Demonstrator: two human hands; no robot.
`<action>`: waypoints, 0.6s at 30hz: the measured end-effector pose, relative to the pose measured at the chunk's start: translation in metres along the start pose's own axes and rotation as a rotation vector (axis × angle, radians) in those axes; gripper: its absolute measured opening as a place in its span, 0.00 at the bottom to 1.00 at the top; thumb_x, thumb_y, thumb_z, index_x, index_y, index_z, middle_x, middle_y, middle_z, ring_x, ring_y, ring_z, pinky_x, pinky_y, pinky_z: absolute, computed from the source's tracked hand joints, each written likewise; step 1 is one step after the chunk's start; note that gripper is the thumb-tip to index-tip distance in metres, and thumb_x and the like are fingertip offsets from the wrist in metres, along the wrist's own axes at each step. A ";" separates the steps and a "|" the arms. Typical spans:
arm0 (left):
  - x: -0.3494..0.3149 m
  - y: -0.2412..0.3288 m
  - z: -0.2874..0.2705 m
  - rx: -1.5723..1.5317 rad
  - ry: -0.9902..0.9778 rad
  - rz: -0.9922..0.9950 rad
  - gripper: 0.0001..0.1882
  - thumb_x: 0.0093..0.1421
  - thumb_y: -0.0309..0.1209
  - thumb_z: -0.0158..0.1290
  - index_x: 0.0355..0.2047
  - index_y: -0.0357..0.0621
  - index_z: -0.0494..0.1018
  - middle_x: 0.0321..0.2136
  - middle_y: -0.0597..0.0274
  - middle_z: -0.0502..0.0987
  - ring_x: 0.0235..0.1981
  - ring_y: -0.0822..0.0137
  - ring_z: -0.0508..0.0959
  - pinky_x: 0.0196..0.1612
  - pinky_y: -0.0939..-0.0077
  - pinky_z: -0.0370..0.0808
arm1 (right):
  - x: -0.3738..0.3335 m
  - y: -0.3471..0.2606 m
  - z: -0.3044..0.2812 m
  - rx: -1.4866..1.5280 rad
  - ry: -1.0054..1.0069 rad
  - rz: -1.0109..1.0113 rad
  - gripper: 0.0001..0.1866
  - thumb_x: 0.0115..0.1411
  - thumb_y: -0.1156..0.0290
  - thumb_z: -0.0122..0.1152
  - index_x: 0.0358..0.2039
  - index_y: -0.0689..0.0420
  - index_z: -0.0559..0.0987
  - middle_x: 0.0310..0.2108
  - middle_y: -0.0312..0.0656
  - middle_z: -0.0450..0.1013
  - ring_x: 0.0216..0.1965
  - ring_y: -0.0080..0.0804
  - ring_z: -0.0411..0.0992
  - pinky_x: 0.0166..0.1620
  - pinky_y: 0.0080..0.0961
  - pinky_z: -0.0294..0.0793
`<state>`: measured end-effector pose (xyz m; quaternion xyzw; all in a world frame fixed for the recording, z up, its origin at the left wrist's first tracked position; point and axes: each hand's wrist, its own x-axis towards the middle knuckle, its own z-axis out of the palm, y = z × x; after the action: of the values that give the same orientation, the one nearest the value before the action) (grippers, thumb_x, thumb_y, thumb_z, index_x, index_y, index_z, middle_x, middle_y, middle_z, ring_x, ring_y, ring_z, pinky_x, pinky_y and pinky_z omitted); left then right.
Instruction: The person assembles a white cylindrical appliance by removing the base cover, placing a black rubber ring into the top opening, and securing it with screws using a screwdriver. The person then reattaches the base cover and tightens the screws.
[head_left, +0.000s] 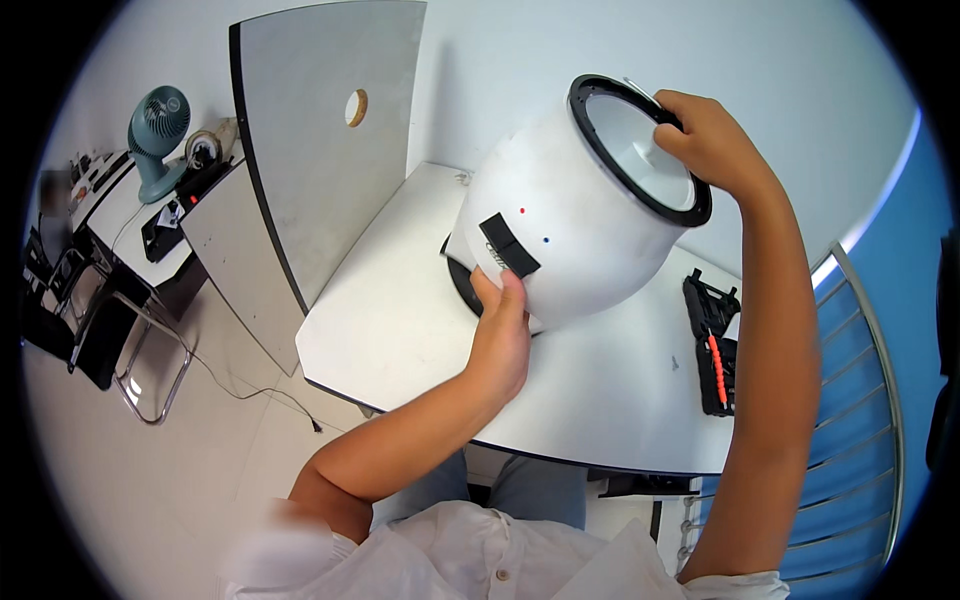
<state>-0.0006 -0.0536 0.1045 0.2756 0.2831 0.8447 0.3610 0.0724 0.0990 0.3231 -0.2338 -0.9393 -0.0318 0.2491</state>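
A large white rounded appliance, tank-like in shape, tilts back to the right over the white table. A black ring surrounds its round top, which has a pale inner face. On its front are a black rectangular patch, a red dot and a blue dot. My left hand supports the lower front, thumb just below the black patch and other fingers hidden underneath. High on the far right, my right hand is closed round the black ring. Part of a dark base shows at the appliance's lower left.
An opened black tool case with an orange-handled tool lies on the table's right. A grey partition with a round hole stands at the left. Farther left are a green fan and a folding chair. Metal railings run along the right.
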 end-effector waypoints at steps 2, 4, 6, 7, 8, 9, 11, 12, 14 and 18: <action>-0.015 0.009 0.009 0.122 0.011 -0.069 0.27 0.67 0.46 0.34 0.61 0.54 0.40 0.62 0.64 0.48 0.64 0.68 0.47 0.64 0.65 0.44 | 0.003 0.012 -0.001 0.025 -0.074 0.013 0.10 0.47 0.70 0.48 0.26 0.64 0.71 0.18 0.46 0.67 0.20 0.35 0.63 0.28 0.31 0.65; -0.024 0.012 0.000 0.175 -0.017 -0.119 0.30 0.65 0.42 0.41 0.62 0.55 0.41 0.60 0.60 0.50 0.62 0.67 0.49 0.62 0.65 0.46 | 0.009 0.020 0.002 0.016 -0.144 0.001 0.10 0.46 0.72 0.46 0.26 0.65 0.71 0.19 0.42 0.64 0.22 0.29 0.60 0.28 0.28 0.63; -0.029 0.026 -0.007 0.225 -0.101 -0.224 0.37 0.63 0.40 0.45 0.63 0.45 0.36 0.62 0.54 0.44 0.64 0.62 0.44 0.64 0.64 0.43 | 0.009 0.022 0.005 0.009 -0.194 0.004 0.08 0.46 0.71 0.47 0.23 0.64 0.70 0.17 0.40 0.62 0.21 0.28 0.58 0.27 0.28 0.61; -0.032 0.033 -0.012 0.255 -0.133 -0.273 0.40 0.62 0.39 0.47 0.63 0.40 0.33 0.63 0.52 0.41 0.65 0.59 0.42 0.64 0.64 0.41 | 0.011 0.019 0.005 0.019 -0.240 0.022 0.08 0.46 0.71 0.47 0.22 0.64 0.70 0.17 0.39 0.61 0.21 0.27 0.58 0.26 0.28 0.60; -0.035 0.034 -0.018 0.347 -0.099 -0.289 0.38 0.61 0.39 0.47 0.64 0.42 0.39 0.65 0.48 0.37 0.67 0.56 0.39 0.64 0.63 0.43 | 0.013 0.015 0.005 0.004 -0.280 0.035 0.07 0.46 0.71 0.47 0.21 0.63 0.69 0.17 0.38 0.60 0.21 0.27 0.57 0.26 0.28 0.58; -0.037 0.041 -0.023 0.374 -0.152 -0.342 0.37 0.61 0.40 0.47 0.64 0.44 0.41 0.65 0.47 0.35 0.67 0.55 0.39 0.64 0.62 0.43 | 0.014 0.011 0.004 -0.001 -0.307 0.042 0.07 0.46 0.71 0.47 0.21 0.63 0.70 0.17 0.38 0.61 0.21 0.27 0.58 0.26 0.28 0.59; -0.041 0.058 -0.036 0.430 -0.250 -0.449 0.35 0.61 0.41 0.46 0.65 0.47 0.45 0.66 0.47 0.31 0.67 0.53 0.39 0.64 0.61 0.44 | 0.018 0.006 0.004 -0.009 -0.362 0.051 0.08 0.45 0.72 0.47 0.22 0.63 0.71 0.17 0.39 0.62 0.21 0.28 0.58 0.26 0.28 0.59; -0.045 0.067 -0.037 0.488 -0.212 -0.444 0.31 0.61 0.47 0.44 0.63 0.51 0.54 0.64 0.64 0.50 0.64 0.61 0.51 0.60 0.61 0.52 | 0.021 0.010 0.005 -0.017 -0.383 0.048 0.12 0.47 0.70 0.47 0.27 0.65 0.74 0.21 0.46 0.69 0.22 0.34 0.65 0.26 0.32 0.66; -0.045 0.095 -0.048 0.651 -0.302 -0.450 0.30 0.61 0.49 0.44 0.60 0.49 0.60 0.62 0.62 0.55 0.60 0.61 0.59 0.56 0.63 0.59 | 0.023 0.017 0.010 0.017 -0.381 0.047 0.12 0.47 0.70 0.48 0.27 0.65 0.74 0.21 0.45 0.69 0.21 0.33 0.65 0.25 0.32 0.67; -0.022 0.147 -0.037 0.797 -0.427 -0.279 0.27 0.60 0.49 0.46 0.51 0.42 0.70 0.53 0.61 0.70 0.51 0.63 0.71 0.51 0.68 0.66 | 0.021 0.020 0.006 0.086 -0.403 0.137 0.13 0.45 0.70 0.49 0.30 0.62 0.76 0.21 0.38 0.68 0.24 0.28 0.65 0.28 0.25 0.66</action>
<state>-0.0791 -0.1659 0.1730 0.5195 0.5391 0.5380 0.3873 0.0629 0.1266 0.3269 -0.2877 -0.9526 0.0727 0.0674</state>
